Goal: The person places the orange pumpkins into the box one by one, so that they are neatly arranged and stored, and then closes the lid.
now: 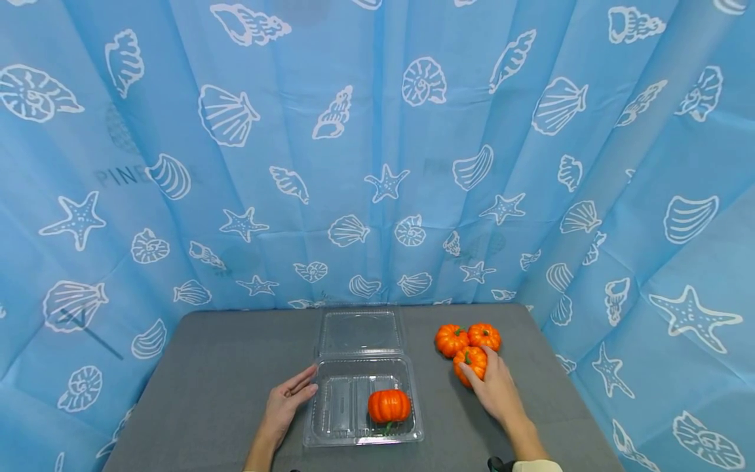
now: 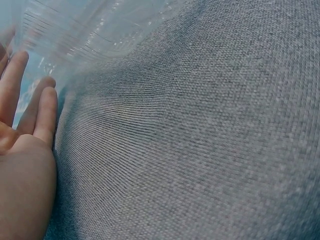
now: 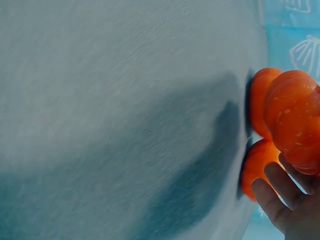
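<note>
While the left hand (image 1: pixel 283 405), fingers extended, touches the clear clamshell container (image 1: pixel 341 400), the right hand (image 1: pixel 499 392) grips a mini pumpkin (image 1: pixel 470 368) beside two more pumpkins (image 1: pixel 451 340) on the counter (image 1: pixel 218 373); a fourth pumpkin (image 1: pixel 389 406) lies inside.

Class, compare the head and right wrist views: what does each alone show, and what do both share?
Only the head view: the left hand, the clear container and the pumpkin inside it.
Only the right wrist view: pale flecks on the held pumpkin.
Both: that held pumpkin, the right hand, two other pumpkins, the gray table and blue curtain.
</note>
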Demonstrator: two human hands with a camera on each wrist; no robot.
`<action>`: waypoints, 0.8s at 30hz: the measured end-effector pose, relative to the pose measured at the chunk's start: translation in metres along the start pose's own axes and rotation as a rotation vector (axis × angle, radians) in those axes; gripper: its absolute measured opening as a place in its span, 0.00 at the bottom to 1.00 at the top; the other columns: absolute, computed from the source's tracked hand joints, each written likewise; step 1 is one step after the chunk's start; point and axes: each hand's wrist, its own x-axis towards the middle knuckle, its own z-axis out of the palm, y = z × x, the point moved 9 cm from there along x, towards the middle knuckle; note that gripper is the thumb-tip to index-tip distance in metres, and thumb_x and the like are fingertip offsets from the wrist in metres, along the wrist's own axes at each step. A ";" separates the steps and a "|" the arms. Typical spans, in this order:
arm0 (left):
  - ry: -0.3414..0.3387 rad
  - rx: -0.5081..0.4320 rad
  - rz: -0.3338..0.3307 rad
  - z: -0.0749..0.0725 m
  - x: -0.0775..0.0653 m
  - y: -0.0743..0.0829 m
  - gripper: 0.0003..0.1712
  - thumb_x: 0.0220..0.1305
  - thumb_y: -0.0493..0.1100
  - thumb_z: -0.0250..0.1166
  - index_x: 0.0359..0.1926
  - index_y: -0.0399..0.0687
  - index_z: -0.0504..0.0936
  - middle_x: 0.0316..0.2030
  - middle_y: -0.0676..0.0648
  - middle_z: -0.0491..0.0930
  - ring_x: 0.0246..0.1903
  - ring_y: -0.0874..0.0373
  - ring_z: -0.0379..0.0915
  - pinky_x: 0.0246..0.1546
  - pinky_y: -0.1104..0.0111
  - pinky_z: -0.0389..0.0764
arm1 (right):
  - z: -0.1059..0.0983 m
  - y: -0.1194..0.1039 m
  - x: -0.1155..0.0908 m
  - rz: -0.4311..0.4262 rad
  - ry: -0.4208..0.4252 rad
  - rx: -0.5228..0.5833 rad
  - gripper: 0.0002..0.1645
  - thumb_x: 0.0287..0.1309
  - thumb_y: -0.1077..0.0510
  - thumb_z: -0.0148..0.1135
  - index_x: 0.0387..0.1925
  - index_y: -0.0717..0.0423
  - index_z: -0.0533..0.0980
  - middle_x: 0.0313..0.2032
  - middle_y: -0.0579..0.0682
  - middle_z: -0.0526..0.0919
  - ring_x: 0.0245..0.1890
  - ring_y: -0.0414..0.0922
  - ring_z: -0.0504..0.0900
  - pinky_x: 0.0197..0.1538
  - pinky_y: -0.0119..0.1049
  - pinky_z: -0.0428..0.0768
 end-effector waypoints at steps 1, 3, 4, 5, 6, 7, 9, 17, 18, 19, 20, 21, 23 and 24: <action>0.002 -0.001 0.002 -0.001 0.000 0.000 0.28 0.62 0.40 0.73 0.64 0.44 0.81 0.62 0.43 0.81 0.54 0.76 0.79 0.52 0.82 0.78 | -0.001 -0.004 0.000 -0.010 0.006 0.018 0.52 0.69 0.31 0.56 0.75 0.64 0.55 0.68 0.74 0.66 0.66 0.70 0.69 0.67 0.67 0.68; 0.003 -0.001 0.012 -0.001 -0.001 0.002 0.28 0.62 0.39 0.73 0.64 0.42 0.81 0.62 0.42 0.81 0.55 0.75 0.79 0.51 0.82 0.79 | -0.002 -0.012 0.001 -0.022 0.017 0.061 0.52 0.69 0.33 0.58 0.75 0.64 0.54 0.69 0.73 0.65 0.66 0.69 0.70 0.67 0.67 0.69; 0.002 -0.003 0.014 -0.002 -0.001 0.002 0.28 0.63 0.39 0.73 0.64 0.42 0.81 0.62 0.42 0.81 0.55 0.75 0.79 0.51 0.82 0.78 | -0.002 -0.015 0.001 -0.025 0.021 0.078 0.52 0.68 0.34 0.59 0.76 0.63 0.54 0.69 0.73 0.65 0.66 0.68 0.70 0.68 0.66 0.69; 0.000 -0.005 0.016 -0.002 -0.001 0.002 0.28 0.63 0.39 0.72 0.64 0.42 0.81 0.63 0.41 0.81 0.55 0.74 0.79 0.52 0.82 0.78 | -0.002 -0.017 0.002 -0.025 0.024 0.094 0.52 0.68 0.34 0.60 0.76 0.62 0.54 0.69 0.72 0.65 0.66 0.68 0.71 0.67 0.65 0.69; -0.002 -0.006 0.017 -0.002 -0.001 0.003 0.28 0.63 0.39 0.72 0.64 0.42 0.81 0.63 0.41 0.80 0.56 0.74 0.79 0.52 0.82 0.78 | -0.002 -0.020 0.002 -0.025 0.024 0.112 0.52 0.67 0.35 0.62 0.76 0.62 0.53 0.69 0.71 0.65 0.65 0.67 0.71 0.67 0.65 0.70; -0.002 -0.011 0.010 -0.003 -0.001 0.002 0.28 0.63 0.39 0.73 0.64 0.43 0.81 0.63 0.42 0.80 0.56 0.74 0.79 0.52 0.82 0.78 | -0.001 -0.022 0.002 -0.022 0.026 0.125 0.52 0.66 0.35 0.62 0.76 0.61 0.53 0.69 0.71 0.66 0.64 0.66 0.72 0.66 0.64 0.71; -0.002 -0.018 0.009 -0.003 -0.001 0.002 0.28 0.62 0.39 0.73 0.64 0.43 0.81 0.63 0.41 0.80 0.57 0.73 0.78 0.52 0.82 0.78 | 0.000 -0.027 0.003 -0.022 0.033 0.152 0.53 0.65 0.35 0.64 0.75 0.61 0.54 0.67 0.71 0.69 0.61 0.65 0.75 0.64 0.63 0.73; -0.012 -0.005 0.028 0.002 -0.001 0.002 0.28 0.63 0.40 0.72 0.65 0.41 0.80 0.63 0.41 0.80 0.57 0.72 0.79 0.52 0.82 0.78 | -0.002 -0.045 0.000 -0.075 0.047 0.224 0.47 0.63 0.36 0.67 0.71 0.58 0.59 0.63 0.68 0.74 0.56 0.62 0.79 0.58 0.60 0.79; -0.016 -0.001 0.030 0.003 -0.001 0.002 0.28 0.64 0.40 0.72 0.65 0.41 0.80 0.63 0.41 0.80 0.57 0.72 0.79 0.52 0.82 0.78 | -0.003 -0.049 -0.001 -0.088 0.050 0.217 0.46 0.64 0.37 0.66 0.71 0.57 0.61 0.64 0.67 0.73 0.58 0.62 0.78 0.59 0.61 0.78; -0.017 0.005 0.036 0.004 -0.001 0.002 0.29 0.64 0.41 0.72 0.65 0.40 0.80 0.63 0.41 0.80 0.57 0.72 0.79 0.52 0.83 0.78 | -0.004 -0.052 -0.001 -0.103 0.054 0.213 0.45 0.65 0.37 0.66 0.71 0.57 0.62 0.65 0.66 0.72 0.59 0.62 0.77 0.60 0.62 0.77; -0.015 0.005 0.042 0.004 -0.001 0.002 0.29 0.64 0.41 0.72 0.65 0.40 0.80 0.63 0.40 0.80 0.57 0.72 0.79 0.52 0.83 0.77 | -0.005 -0.056 -0.001 -0.118 0.056 0.207 0.44 0.66 0.37 0.65 0.71 0.56 0.63 0.66 0.66 0.72 0.60 0.62 0.76 0.61 0.62 0.77; -0.012 0.001 0.041 0.003 -0.002 0.003 0.28 0.64 0.41 0.72 0.65 0.41 0.80 0.63 0.41 0.80 0.56 0.73 0.79 0.52 0.83 0.77 | -0.006 -0.060 -0.002 -0.135 0.058 0.203 0.42 0.66 0.38 0.64 0.71 0.56 0.64 0.66 0.66 0.72 0.61 0.63 0.75 0.62 0.63 0.76; -0.004 -0.007 0.041 0.002 -0.002 0.004 0.28 0.63 0.40 0.72 0.64 0.41 0.80 0.63 0.41 0.80 0.56 0.72 0.79 0.52 0.83 0.77 | -0.007 -0.069 -0.002 -0.165 0.059 0.200 0.40 0.67 0.38 0.64 0.70 0.54 0.66 0.66 0.65 0.72 0.63 0.63 0.73 0.62 0.64 0.75; -0.002 -0.008 0.041 0.001 -0.002 0.004 0.28 0.63 0.40 0.72 0.64 0.41 0.80 0.63 0.40 0.80 0.56 0.72 0.79 0.52 0.83 0.77 | -0.008 -0.074 -0.002 -0.181 0.064 0.193 0.39 0.67 0.39 0.63 0.70 0.54 0.66 0.65 0.64 0.73 0.63 0.62 0.73 0.62 0.64 0.75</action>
